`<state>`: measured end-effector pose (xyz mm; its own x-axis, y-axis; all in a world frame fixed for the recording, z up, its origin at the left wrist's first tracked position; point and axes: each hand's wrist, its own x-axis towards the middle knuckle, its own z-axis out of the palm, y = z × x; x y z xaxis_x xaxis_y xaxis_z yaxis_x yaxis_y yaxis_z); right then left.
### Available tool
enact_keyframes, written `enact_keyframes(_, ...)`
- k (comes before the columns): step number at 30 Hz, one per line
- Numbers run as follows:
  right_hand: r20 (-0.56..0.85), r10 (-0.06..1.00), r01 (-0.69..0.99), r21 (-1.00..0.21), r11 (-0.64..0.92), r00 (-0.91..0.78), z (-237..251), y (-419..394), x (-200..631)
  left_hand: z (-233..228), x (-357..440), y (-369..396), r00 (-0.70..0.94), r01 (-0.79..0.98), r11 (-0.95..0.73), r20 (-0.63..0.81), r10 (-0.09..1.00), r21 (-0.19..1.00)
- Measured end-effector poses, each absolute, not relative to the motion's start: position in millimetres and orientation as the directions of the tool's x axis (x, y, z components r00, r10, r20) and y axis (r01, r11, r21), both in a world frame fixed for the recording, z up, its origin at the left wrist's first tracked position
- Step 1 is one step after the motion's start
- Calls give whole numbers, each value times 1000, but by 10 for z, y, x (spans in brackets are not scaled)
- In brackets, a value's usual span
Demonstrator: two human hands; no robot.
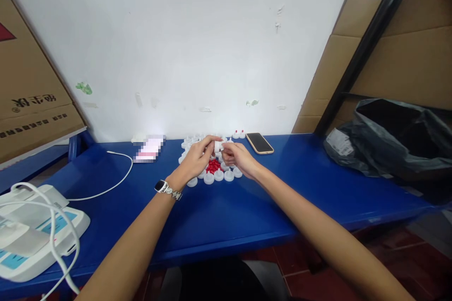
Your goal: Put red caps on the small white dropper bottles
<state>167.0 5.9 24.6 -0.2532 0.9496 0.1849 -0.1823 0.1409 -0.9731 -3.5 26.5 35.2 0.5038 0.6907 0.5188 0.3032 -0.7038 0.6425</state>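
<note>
Over the middle of the blue table, my left hand [196,159] is closed around a white nozzle cap [218,146], gripping it between thumb and fingers. My right hand [240,157] meets it from the right, fingertips pinched together against the cap; whatever sits between them is hidden. Below the hands lies a small heap of red tips [213,166]. Several white nozzle caps [209,178] stand around that heap with their spouts up, partly covered by my hands. At the back, two white caps with red tips on their spouts [239,134] stand side by side.
A phone [260,143] lies right of the caps, and a blurred pink-and-white item [150,148] to the left. A white power strip [38,233] with cables occupies the left front. A dark plastic bag [388,136] rests at the right. The white wall closes off the back.
</note>
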Motion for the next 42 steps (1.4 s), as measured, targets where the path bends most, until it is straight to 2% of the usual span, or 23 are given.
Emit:
enact_keyframes(3, 224, 956, -243, -954, 174, -192, 213, 57, 1592, 333, -11, 221, 475, 281, -693, 531, 702, 664)
enact_keyframes(9, 288, 954, -192, -944, 268, -86, 175, 41, 1526, 292, 33, 233, 480, 378, -762, 592, 647, 526)
enact_keyframes(15, 290, 953, -245, -933, 263, -84, 181, -6, 1457, 342, -10, 178, 526, 384, -787, 587, 616, 482)
enact_keyframes(17, 321, 946, -238, -923, 302, -46, 164, -9, 1427, 342, 32, 153, 514, 369, -782, 590, 622, 503)
enact_keyframes(20, 418, 908, -95, -903, 418, 25, 150, 6, 1449, 323, 98, 180, 428, 295, -712, 578, 695, 637)
enact_keyframes(23, 509, 849, 113, -860, 497, 142, 173, 43, 1599, 313, 56, 295, 259, 95, -586, 549, 795, 804)
enact_keyframes(24, 532, 824, 177, -845, 504, 195, 183, 60, 1663, 313, 16, 342, 199, 17, -548, 534, 822, 837)
enact_keyframes(26, 558, 802, 312, -817, 485, 215, 189, 99, 1768, 308, -72, 424, 198, -28, -519, 514, 834, 854)
enact_keyframes(29, 534, 845, 521, -709, 475, -44, 155, 157, 1798, 275, -153, 479, 305, 99, -513, 465, 831, 852)
enact_keyframes(32, 476, 850, 617, -605, 503, -226, 121, 194, 1740, 230, -164, 468, 388, 258, -572, 459, 800, 779)
enact_keyframes(34, 460, 860, 587, -642, 493, -219, 125, 207, 1731, 210, -159, 448, 438, 330, -608, 454, 776, 722)
enact_keyframes(36, 441, 881, 486, -741, 464, -169, 141, 212, 1760, 199, -148, 425, 473, 367, -628, 443, 761, 687)
enact_keyframes(38, 431, 893, 355, -820, 449, -134, 155, 210, 1800, 192, -124, 399, 495, 379, -633, 430, 755, 676)
enact_keyframes(42, 432, 894, 171, -878, 447, -122, 171, 203, 1852, 182, -34, 358, 503, 343, -649, 452, 737, 679)
